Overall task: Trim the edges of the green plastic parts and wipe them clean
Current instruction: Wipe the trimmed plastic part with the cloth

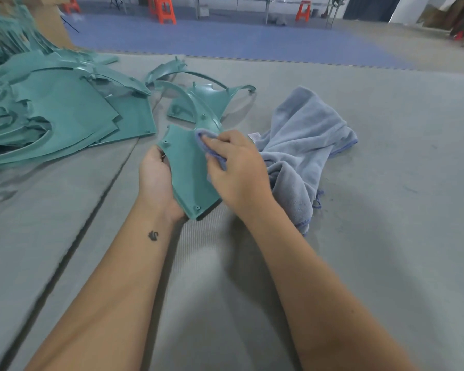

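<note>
Cradling the green plastic part [184, 167] from its left edge, the left hand [156, 180] grips it above the mat while the right hand [236, 170] pinches the blue cloth [300, 145] against its upper right face.

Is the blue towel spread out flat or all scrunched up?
Scrunched up. The blue towel lies in rumpled folds on the mat, one end bunched under the right hand.

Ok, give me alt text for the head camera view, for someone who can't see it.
A person's left hand holds a green plastic part while the right hand wipes it with a grey-blue cloth. More green parts are piled to the left on the grey mat.
</note>
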Available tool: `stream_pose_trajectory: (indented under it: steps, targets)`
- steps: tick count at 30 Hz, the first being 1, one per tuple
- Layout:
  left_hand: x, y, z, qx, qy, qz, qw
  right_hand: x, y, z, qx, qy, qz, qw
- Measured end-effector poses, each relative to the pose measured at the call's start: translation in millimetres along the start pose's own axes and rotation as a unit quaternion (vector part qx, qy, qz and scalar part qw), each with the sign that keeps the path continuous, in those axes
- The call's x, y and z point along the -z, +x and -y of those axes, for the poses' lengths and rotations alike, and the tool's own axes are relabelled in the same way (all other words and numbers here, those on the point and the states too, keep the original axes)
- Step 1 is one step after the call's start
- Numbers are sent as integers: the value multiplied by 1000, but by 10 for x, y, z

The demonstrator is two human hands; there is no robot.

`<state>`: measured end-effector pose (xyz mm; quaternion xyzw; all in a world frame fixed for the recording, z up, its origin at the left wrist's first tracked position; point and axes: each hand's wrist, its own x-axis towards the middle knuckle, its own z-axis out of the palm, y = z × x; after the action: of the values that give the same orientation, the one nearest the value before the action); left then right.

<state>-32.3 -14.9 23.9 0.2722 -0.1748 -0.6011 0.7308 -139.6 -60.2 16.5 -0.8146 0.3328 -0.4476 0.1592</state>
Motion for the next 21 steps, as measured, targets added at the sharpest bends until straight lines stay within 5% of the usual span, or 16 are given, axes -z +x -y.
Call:
stream_pose_trajectory:
  steps: [5,9,14,21]
  targets:
    - [-20,-51,27,13,79,17,997,113,16,-164,-60,-10,-24,998]
    - [-46,-100,-8,24,101,74,992,86,-15,-56,-24,6,-10,1000]
    - [-27,-62,7,-60,237,-32,969,44,-32,19,31,-25,-6,999]
    - [-32,-66,8,-62,302,-34,951,162,54,-117,-85,-38,-36,995]
